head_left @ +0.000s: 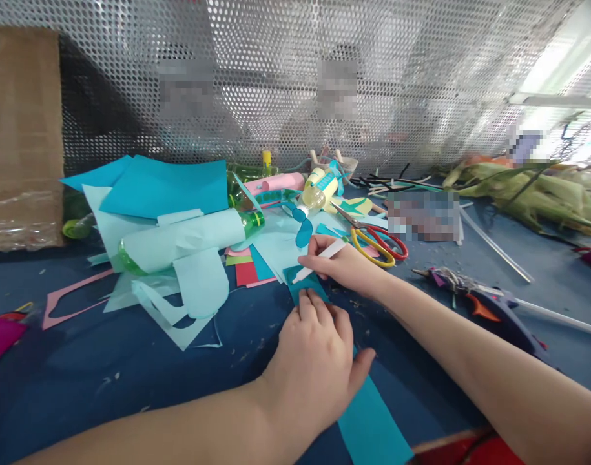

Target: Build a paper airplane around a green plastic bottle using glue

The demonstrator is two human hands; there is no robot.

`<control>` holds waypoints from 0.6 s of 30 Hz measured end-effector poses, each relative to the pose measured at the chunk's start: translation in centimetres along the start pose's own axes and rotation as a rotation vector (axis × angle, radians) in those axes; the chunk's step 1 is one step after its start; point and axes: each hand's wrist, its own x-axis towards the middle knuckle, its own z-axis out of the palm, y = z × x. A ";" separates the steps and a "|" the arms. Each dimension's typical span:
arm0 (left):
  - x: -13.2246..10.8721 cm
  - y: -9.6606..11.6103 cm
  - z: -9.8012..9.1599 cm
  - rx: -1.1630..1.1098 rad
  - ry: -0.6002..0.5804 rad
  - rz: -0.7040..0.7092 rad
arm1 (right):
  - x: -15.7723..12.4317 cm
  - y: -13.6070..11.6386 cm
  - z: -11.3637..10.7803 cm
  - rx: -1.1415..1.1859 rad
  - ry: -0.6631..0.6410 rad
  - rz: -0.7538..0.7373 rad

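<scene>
My left hand lies palm down with fingers stretched out, pressing on a long teal paper strip. Just above it, my right hand pinches a white marker with a green end. The marker points down and left over the far end of the strip; whether its tip touches the paper I cannot tell. Beyond that tip sit blue paper cutouts by a small clear bottle. Scissors with red and yellow handles lie open beside my right hand.
A green bottle wrapped in light blue paper lies to the left, among paper scraps and blue sheets. On the right are a hot glue gun, a clear glue stick and corn husks. A perforated metal panel stands behind.
</scene>
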 end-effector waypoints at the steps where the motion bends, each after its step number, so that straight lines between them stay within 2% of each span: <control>1: 0.0 0.0 0.0 -0.003 0.005 -0.001 | 0.0 0.0 0.0 -0.005 -0.001 0.001; 8: 0.0 0.0 0.1 0.000 0.012 0.002 | 0.0 0.3 0.0 -0.022 -0.009 0.000; 12: -0.1 0.0 0.0 0.025 -0.015 0.004 | 0.0 0.3 -0.1 0.062 -0.009 0.011; 18: 0.1 -0.4 -0.3 -0.046 0.036 0.075 | 0.7 0.8 -0.5 0.292 0.154 -0.035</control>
